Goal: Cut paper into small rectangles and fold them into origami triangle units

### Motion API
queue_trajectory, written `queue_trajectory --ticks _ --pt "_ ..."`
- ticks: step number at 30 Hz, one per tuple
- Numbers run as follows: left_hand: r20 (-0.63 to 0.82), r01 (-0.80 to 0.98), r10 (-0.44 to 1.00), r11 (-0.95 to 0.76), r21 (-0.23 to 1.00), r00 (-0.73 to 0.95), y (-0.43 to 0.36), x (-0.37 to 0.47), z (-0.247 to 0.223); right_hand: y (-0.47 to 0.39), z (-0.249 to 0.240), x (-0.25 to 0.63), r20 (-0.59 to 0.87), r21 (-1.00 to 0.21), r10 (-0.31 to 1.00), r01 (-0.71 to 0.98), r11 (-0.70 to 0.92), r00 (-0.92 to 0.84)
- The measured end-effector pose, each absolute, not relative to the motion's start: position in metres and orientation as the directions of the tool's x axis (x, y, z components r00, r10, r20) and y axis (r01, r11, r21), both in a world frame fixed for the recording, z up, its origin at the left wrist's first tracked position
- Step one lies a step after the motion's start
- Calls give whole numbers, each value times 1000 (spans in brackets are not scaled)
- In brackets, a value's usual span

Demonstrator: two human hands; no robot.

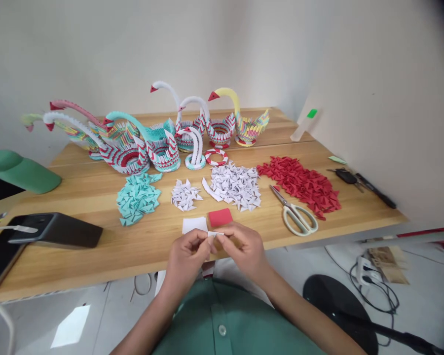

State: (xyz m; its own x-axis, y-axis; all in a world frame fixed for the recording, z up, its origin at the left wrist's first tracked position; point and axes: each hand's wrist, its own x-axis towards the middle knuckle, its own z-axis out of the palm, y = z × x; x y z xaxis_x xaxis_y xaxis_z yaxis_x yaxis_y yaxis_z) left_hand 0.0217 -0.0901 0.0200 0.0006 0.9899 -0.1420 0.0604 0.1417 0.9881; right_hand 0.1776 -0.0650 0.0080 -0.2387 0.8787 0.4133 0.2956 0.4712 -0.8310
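Between my left hand (190, 254) and my right hand (245, 249) is a small strip of white paper (215, 233), pinched at both ends by thumbs and fingertips near the table's front edge. Fingers cover much of it, so its folds cannot be made out. Just beyond my hands lie a stack of white paper slips (194, 225) and a stack of red paper slips (220, 217). Farther back are a small pile of white folded paper pieces (185, 195), a larger white pile (237, 185), a turquoise pile (138, 197) and a red pile (303, 182).
Several paper swans (128, 160) stand along the back, beside a red-and-white paper ring (216, 157). Scissors (299, 217) lie right of my hands. Keys (347, 176) and a black pen-like tool (375, 191) lie far right. A black power bank (55, 229) and phone (3, 261) are left.
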Motion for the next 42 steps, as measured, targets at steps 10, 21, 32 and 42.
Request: queue_trajectory --ticks 10,21,32,42 --pt "-197 -165 980 193 967 -11 -82 21 16 -60 5 175 697 -453 606 421 786 -382" --pt "-163 -254 977 194 947 140 -78 12 17 -60 6 178 709 -392 590 480 785 -386" --pt "-108 -36 994 109 993 28 -83 8 14 -58 12 181 621 -546 684 414 728 -384" --pt "492 693 850 -471 545 191 -85 7 19 -58 33 176 335 -838 874 312 447 -352"
